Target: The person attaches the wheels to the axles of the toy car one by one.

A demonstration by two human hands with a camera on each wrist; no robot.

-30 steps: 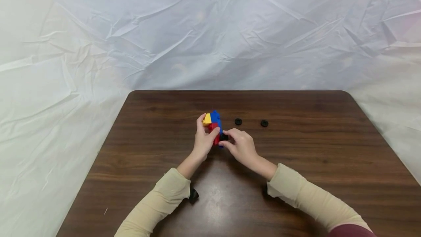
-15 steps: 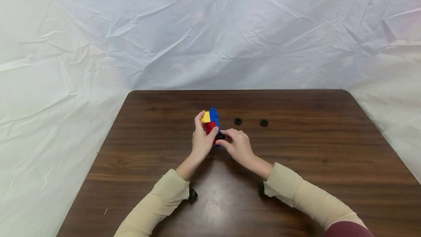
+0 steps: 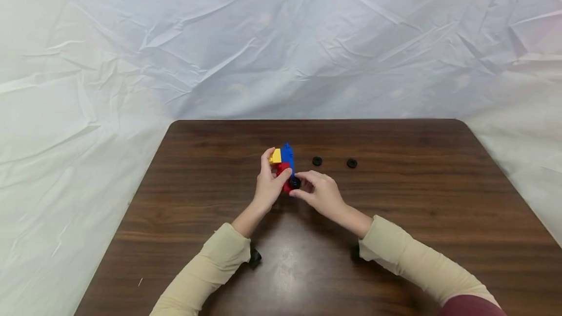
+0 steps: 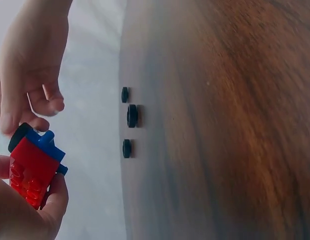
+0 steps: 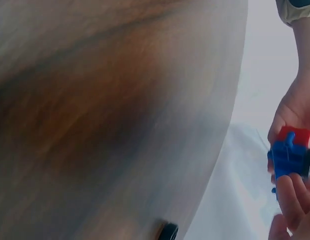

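A person's left hand (image 3: 269, 188) is curled around a toy of red, blue and yellow building bricks (image 3: 287, 155), held up over the middle of a dark wood desk (image 3: 210, 169). The right hand (image 3: 324, 193), finger and thumb nearly closed, pinches a black wheel (image 3: 295, 183) against its side. Loose black wheels (image 3: 317, 161) lie beyond.

the left hand (image 3: 269, 187) partly hides the brick model (image 3: 287, 154); the left sleeve (image 3: 210, 269) is cropped.
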